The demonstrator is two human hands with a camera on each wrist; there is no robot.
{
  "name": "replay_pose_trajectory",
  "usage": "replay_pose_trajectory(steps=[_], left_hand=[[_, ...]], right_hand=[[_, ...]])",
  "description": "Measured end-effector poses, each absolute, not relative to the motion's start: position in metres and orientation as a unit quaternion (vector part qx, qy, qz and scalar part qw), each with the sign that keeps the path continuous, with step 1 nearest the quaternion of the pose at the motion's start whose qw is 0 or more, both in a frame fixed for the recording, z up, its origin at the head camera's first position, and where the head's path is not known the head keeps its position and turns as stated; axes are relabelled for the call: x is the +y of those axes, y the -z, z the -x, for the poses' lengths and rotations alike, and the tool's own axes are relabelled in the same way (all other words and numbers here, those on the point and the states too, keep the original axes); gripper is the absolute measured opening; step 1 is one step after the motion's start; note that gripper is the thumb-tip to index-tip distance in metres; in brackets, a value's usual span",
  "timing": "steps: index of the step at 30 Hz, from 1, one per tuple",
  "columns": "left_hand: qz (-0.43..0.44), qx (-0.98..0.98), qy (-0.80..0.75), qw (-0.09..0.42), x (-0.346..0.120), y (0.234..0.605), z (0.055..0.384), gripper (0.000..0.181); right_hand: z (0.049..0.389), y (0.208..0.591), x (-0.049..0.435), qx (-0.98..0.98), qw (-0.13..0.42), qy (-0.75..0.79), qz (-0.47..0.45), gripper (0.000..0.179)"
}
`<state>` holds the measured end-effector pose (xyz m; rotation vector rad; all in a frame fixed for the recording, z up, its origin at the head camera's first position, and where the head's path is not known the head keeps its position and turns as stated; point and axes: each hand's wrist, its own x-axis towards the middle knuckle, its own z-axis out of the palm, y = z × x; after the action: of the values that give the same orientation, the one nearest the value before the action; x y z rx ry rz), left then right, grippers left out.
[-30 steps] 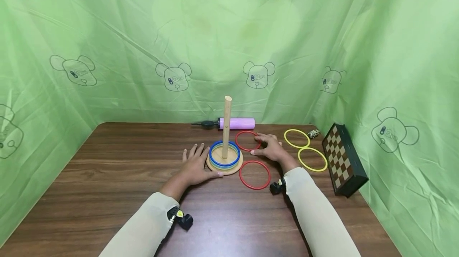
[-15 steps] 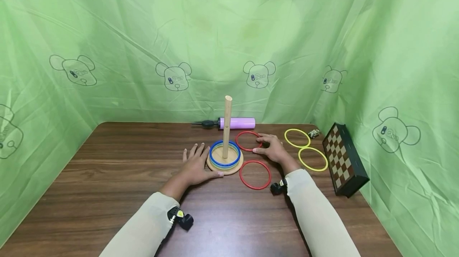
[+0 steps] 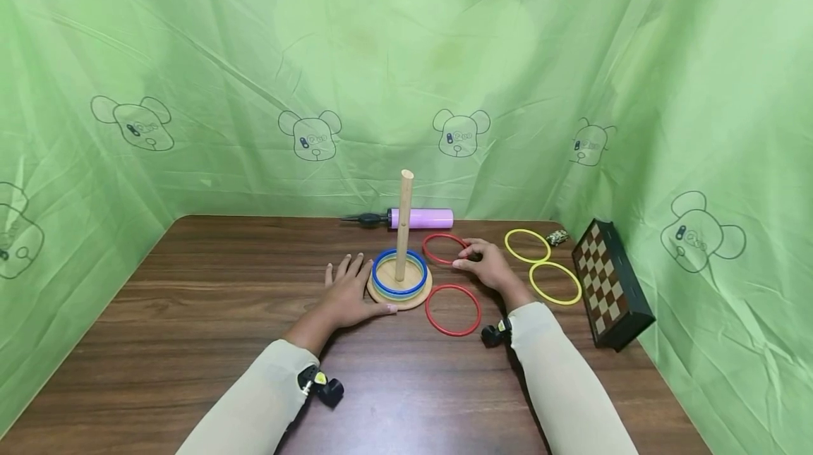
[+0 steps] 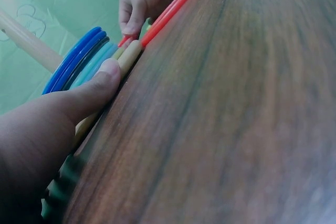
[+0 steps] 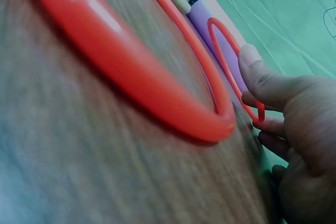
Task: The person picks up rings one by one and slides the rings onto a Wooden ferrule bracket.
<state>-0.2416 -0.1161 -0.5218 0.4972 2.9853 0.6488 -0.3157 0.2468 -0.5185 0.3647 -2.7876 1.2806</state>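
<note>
Far thin red plastic ring (image 3: 438,262), head view: right of the round pale wooden base (image 3: 389,277), its right side in the person's right hand (image 3: 489,264).
Right hand: thumb and fingers drawn nearly together, pinching the ring's edge.
Left hand (image 3: 346,296): fingers straight and spread beside the base, thumb at its near edge; it grips nothing.
Upright wooden peg (image 3: 404,226): rises from the base, with a glossy blue plastic ring (image 3: 399,293) on top of paler ones around its foot.
Near red plastic ring (image 3: 453,334): flat on the dark brown wooden table (image 3: 190,370), just right of the base.
Two yellow plastic rings (image 3: 555,302): side by side, beyond the right hand.
Purple pump with black nozzle (image 3: 429,219): lies behind the peg.
Black case with brown-and-cream checkerboard (image 3: 612,286): on the table's right, near a small patterned object (image 3: 557,237) too small to identify.
Green curtain with bear prints (image 3: 375,88): hangs around the table.
Thumb, left wrist view: the left hand's tip rests on the base's rim, beside the stacked blue and light-blue rings; the right hand shows beyond, fingers pointing down.
Pinched ring, right wrist view: thumb on one side, fingers on the other; the near red ring looms in front, the pump behind.
</note>
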Motion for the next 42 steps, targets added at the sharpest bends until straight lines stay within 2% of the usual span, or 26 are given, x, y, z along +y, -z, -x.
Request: replay_pose_trajectory(steps=[17, 22, 32, 36, 42], left_hand=[[-0.157, 0.966, -0.207, 0.02, -0.116, 0.521, 0.241, 0.129], [-0.157, 0.965, -0.21, 0.02, -0.117, 0.524, 0.242, 0.129], [-0.158, 0.964, -0.215, 0.017, -0.117, 0.525, 0.242, 0.129], [-0.159, 0.963, -0.215, 0.013, -0.117, 0.526, 0.242, 0.129], [-0.16, 0.963, -0.214, 0.015, -0.116, 0.526, 0.241, 0.129]], right_hand=[[0.309, 0.51, 0.246, -0.9, 0.0, -0.412, -0.14, 0.024], [0.307, 0.508, 0.245, -0.898, -0.008, -0.416, -0.143, 0.019], [0.306, 0.504, 0.249, -0.89, 0.011, -0.426, -0.161, 0.056], [0.304, 0.502, 0.25, -0.887, 0.021, -0.435, -0.152, 0.061], [0.303, 0.499, 0.248, -0.877, 0.052, -0.452, -0.154, 0.06]])
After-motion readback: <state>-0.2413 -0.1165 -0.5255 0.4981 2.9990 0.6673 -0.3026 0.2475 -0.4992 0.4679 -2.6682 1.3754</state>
